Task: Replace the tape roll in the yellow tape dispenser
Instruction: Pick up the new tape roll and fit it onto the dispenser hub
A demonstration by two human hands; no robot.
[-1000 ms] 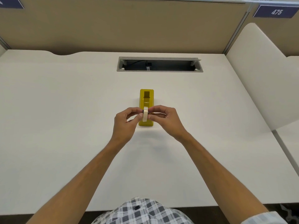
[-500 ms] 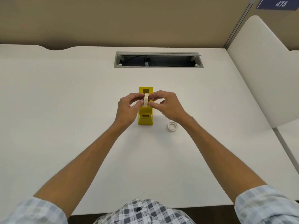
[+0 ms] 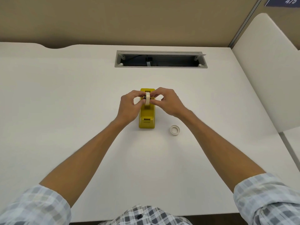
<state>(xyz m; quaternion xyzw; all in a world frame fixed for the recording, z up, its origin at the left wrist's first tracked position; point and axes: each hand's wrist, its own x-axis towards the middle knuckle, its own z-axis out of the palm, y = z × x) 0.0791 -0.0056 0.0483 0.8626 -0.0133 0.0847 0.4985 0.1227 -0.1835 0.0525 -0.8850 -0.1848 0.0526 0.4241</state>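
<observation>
the yellow tape dispenser (image 3: 146, 118) stands near the middle of the white worktop (image 3: 65, 103), its long body running away from the person, glossy and blocky, with a small stepped cutter end at the near side and a rectangular slot at the far end. over its far half a pale, cream-coloured tape roll (image 3: 147, 98) is held on edge, with a dark hub showing at its centre on both sides (whether the hub already sits in the dispenser's cradle cannot be told, since fingers cover the spot).

the left hand (image 3: 129, 105) pinches the roll from its left side with thumb and fingertips closed on the hub, and the right hand (image 3: 167, 101) does the same from the right side; both hands are gripping the roll between them, just above the dispenser.

on the worktop to the right of the dispenser's near end, just apart from it, lies a small white ring (image 3: 174, 130), flat on its side, under the right forearm. farther back a long grey cable tray opening (image 3: 160, 59) is sunk into the worktop, with a dark cable visible inside. a tan partition wall (image 3: 129, 21) rises behind, and a pale side panel (image 3: 267, 70) stands at the right. plaid sleeves (image 3: 266, 197) are rolled up on both arms.
</observation>
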